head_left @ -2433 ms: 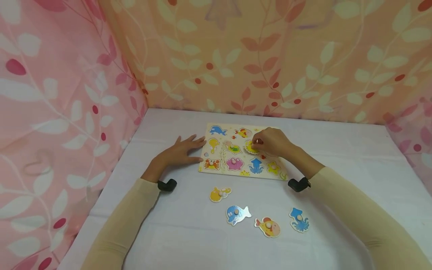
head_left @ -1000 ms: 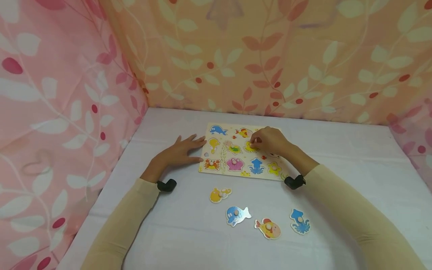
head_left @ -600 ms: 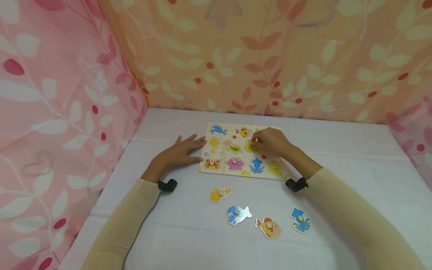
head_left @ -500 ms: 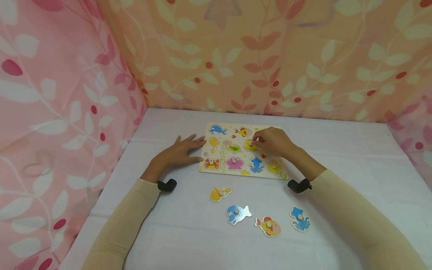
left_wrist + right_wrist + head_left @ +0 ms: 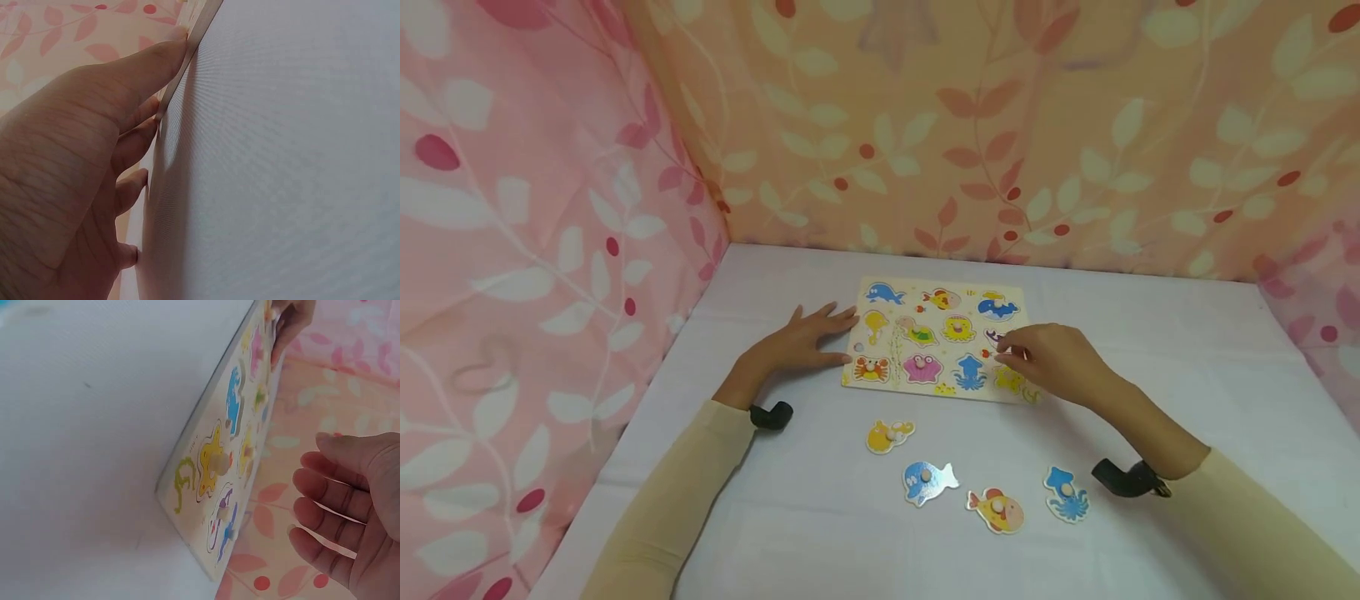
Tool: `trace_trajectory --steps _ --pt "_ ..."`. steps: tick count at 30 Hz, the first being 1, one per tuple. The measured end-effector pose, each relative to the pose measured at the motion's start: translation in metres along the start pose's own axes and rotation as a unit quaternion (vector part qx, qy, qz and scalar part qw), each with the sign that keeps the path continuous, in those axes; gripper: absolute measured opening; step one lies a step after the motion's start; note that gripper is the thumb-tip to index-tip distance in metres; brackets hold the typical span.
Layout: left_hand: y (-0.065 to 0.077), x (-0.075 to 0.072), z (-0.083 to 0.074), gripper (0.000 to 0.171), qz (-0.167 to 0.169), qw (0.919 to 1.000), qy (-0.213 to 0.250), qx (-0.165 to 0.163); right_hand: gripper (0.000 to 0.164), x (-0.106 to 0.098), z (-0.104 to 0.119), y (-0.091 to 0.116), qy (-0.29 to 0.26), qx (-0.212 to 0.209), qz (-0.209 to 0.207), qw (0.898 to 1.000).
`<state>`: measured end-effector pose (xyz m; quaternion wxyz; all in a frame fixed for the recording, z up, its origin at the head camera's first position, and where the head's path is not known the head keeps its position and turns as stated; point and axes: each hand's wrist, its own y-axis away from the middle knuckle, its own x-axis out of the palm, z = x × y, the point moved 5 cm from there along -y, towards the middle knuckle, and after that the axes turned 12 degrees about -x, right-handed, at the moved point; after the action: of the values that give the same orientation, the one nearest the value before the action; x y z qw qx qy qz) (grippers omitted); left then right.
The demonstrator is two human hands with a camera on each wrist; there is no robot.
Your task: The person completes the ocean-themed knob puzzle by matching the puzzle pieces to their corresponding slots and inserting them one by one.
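Observation:
A wooden peg puzzle board (image 5: 943, 350) with sea animals lies flat on the table. My left hand (image 5: 793, 342) has its fingers spread, with fingertips on the board's left edge. My right hand (image 5: 1060, 362) hovers over the board's right side, fingers loosely bent and holding nothing, as the right wrist view confirms. It partly covers the yellow starfish (image 5: 1006, 380) and a purple-marked piece (image 5: 994, 337). Knobbed pieces sit in the board: the yellow octopus (image 5: 958, 331), blue whale (image 5: 997, 310), turtle (image 5: 919, 333), crab (image 5: 871, 369) and pink shell (image 5: 917, 375).
In front of the board lie a yellow seahorse piece (image 5: 877, 438), a blue dolphin piece (image 5: 916, 490), a red-yellow fish piece (image 5: 1011, 514) and a blue squid piece (image 5: 1071, 507). A white cloth (image 5: 805, 517) covers the table; leaf-patterned fabric (image 5: 895, 125) stands behind.
My right hand has let go of the yellow octopus piece, which now lies in its slot, and moved right and toward me. The left hand stays put.

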<state>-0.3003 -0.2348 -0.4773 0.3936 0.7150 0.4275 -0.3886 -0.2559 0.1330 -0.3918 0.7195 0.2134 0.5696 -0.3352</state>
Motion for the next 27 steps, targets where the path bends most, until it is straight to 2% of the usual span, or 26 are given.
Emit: trace_trajectory --steps 10,16,22,27 --pt "0.000 0.002 0.002 0.086 -0.005 1.0000 0.000 0.000 0.016 0.001 0.014 0.061 0.001 -0.004 -0.004 1.000" --pt "-0.001 0.002 0.001 0.086 -0.005 1.0000 -0.005 -0.001 0.015 0.015 0.012 0.092 -0.059 -0.012 0.058 0.997" --pt "0.001 0.001 0.000 0.085 -0.003 0.9999 -0.012 -0.007 0.014 0.031 0.012 0.119 -0.123 -0.027 0.131 0.983" --pt "0.001 0.001 -0.001 0.085 -0.006 1.0000 -0.006 -0.004 0.016 0.038 0.012 0.131 -0.134 -0.040 0.144 0.980"
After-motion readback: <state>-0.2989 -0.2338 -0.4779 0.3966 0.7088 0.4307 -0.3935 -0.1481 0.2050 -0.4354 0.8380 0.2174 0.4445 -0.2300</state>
